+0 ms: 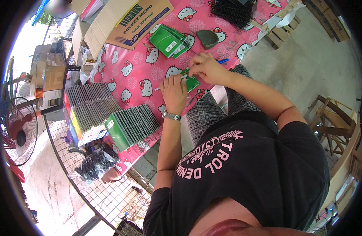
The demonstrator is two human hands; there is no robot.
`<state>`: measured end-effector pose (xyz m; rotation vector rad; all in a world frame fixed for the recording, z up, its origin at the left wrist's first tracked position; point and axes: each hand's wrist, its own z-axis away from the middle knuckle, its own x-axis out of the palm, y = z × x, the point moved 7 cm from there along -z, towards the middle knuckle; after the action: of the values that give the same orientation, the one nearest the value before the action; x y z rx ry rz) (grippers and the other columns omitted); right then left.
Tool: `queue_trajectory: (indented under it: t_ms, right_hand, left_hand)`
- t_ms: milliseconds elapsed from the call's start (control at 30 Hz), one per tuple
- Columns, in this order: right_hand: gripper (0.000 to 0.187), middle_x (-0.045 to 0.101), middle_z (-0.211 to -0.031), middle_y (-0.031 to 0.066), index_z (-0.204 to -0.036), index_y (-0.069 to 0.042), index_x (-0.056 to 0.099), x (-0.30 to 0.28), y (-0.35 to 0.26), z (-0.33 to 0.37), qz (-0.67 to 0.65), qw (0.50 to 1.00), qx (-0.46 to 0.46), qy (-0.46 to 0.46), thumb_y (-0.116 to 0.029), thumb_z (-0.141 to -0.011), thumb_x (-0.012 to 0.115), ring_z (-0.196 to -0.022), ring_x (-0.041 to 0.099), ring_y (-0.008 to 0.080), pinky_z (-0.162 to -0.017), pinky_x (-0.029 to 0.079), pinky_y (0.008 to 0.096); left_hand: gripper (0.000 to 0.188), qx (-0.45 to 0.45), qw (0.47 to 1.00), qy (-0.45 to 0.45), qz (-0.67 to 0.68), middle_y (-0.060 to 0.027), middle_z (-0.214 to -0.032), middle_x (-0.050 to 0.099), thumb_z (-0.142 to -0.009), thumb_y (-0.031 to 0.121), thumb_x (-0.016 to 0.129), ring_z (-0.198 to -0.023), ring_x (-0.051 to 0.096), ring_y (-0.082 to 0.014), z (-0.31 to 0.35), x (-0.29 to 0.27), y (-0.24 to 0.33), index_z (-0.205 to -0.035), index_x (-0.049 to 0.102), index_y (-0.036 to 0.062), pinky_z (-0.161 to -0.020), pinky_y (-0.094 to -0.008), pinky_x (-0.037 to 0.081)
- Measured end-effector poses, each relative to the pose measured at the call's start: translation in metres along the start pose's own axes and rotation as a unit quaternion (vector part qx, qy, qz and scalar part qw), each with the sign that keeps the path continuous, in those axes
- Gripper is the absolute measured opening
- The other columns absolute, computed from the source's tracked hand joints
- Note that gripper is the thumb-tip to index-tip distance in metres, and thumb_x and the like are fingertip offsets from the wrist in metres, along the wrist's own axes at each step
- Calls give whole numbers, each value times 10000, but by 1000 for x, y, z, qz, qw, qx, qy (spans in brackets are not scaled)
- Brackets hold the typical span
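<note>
A small green notebook [192, 83] lies on the table's near edge, in front of my lap. My left hand [174, 91], a metal watch at its wrist, is closed over the notebook's left side with the fingers bent down. A thin white strip [157, 89] shows on both sides of that hand, passing under its fingers. My right hand [205, 69] is pinched at the notebook's upper edge; its fingertips hide whatever is between them. Just beyond the right hand lies a blue pen [223, 61].
Green spiral notebooks [165, 41] and a dark scoop-shaped tray [207, 39] lie farther back. Stacked notebooks [135, 124] stand at left. An open carton [137, 23] sits at the back left, black spiral coils [232, 15] at the back right. A fan [21, 135] stands far left.
</note>
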<state>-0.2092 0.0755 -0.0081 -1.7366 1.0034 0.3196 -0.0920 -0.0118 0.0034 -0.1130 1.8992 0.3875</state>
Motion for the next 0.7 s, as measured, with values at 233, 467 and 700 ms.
queue_trajectory:
  t_ms: [233,467,700]
  right_hand:
    - [207,584,-974,36,-962,-159,643,6,39,10,96,993,53,53,-164,-761,693,-1030,541,258,-833,394,433]
    - [243,587,-979,76,-995,-128,634,18,44,13,68,996,61,3,-181,-765,692,-1030,560,259,-832,426,405]
    - [309,609,-1007,40,-1106,-175,690,-2,14,7,-8,999,-35,19,-138,-799,684,-1004,565,224,-893,389,392]
  left_hand:
    - [177,-5,1000,7,-10,-90,-993,619,-920,181,551,-941,548,-298,-5,1,0,-1053,591,71,-869,-445,375]
    - [183,-10,1000,16,-5,-85,-991,622,-917,187,557,-937,549,-294,5,1,1,-1054,595,73,-869,-446,377]
    - [182,-3,1000,24,-8,-92,-967,616,-912,175,556,-932,548,-294,2,-1,1,-1053,590,65,-869,-442,376]
